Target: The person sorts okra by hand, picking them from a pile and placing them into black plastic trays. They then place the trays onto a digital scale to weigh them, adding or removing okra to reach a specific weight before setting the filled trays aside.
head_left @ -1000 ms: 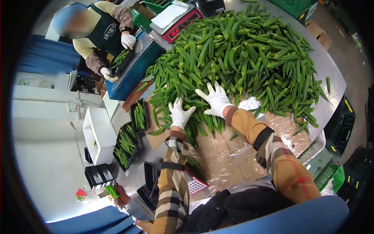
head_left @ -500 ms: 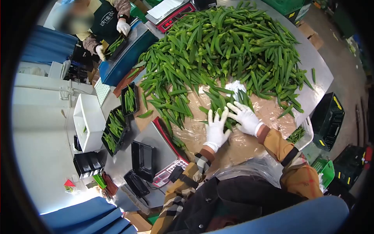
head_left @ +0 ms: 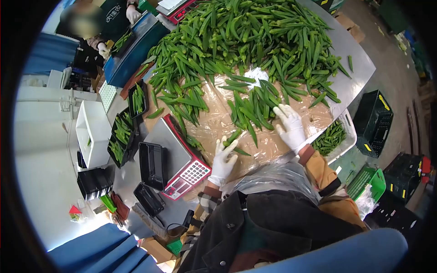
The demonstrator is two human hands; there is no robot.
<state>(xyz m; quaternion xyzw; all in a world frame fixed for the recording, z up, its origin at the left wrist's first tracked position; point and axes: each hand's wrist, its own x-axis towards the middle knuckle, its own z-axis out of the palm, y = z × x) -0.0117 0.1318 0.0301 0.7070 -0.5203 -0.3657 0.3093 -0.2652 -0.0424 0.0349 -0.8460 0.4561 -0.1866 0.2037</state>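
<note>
My left hand [head_left: 223, 163], in a white glove, is low on the plastic-covered cardboard, its fingers apart, with a couple of loose okra pods [head_left: 235, 135] at its fingertips. To the right, my gloved right hand [head_left: 291, 129] has its fingers stretched out, beside the edge of a small spread of okra [head_left: 249, 109]. Beyond both hands lies a large okra pile [head_left: 255, 34]. A scale [head_left: 189, 175] with a red rim stands left of my left hand, an empty black tray [head_left: 153, 164] on it.
Okra-filled black trays [head_left: 122, 129] and a white bin [head_left: 92, 134] are at the left. Another person's gloved hand [head_left: 133, 15] is at the upper left, near a blue-sided stand [head_left: 132, 50]. A white basket [head_left: 343, 136] of okra and dark crates [head_left: 375, 123] stand right.
My hands have moved apart and back toward my body, off the small group of okra, which now lies more spread out. The whole view has shifted.
</note>
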